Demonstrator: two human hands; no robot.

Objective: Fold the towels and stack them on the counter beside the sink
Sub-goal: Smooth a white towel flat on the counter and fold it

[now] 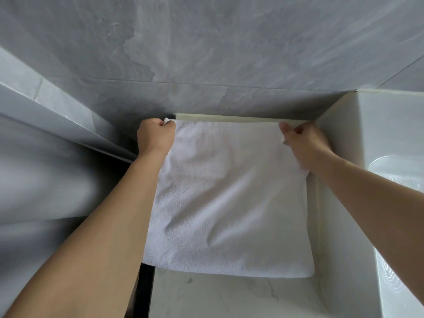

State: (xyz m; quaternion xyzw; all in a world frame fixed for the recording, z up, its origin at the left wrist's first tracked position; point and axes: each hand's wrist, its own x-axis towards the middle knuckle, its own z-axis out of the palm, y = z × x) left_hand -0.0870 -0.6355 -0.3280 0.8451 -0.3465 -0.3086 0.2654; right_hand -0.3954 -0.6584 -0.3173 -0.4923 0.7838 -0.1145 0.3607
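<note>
A white terry towel is lying spread on the pale marble counter, covering most of its width and reaching back to the cream sealant strip that is running along the foot of the grey stone-look wall. The towel's near edge is sitting rounded and thick, like a fold, and it is stopping short of the counter's front, leaving a bare band of marble below it.

The left hand is gripping the towel's far left corner, with the fingers curled into a fist around the cloth; a small tip of fabric is poking out above the knuckles. The right hand is pinching the far right corner, thumb on top and fingers tucked under a bunched bit of the edge. Both bare forearms are reaching forward from the bottom of the view, one on each side of the towel.

The white sink is standing just right of the towel, its raised side wall bordering the towel's right edge and its glossy basin curving away at the far right.
</note>
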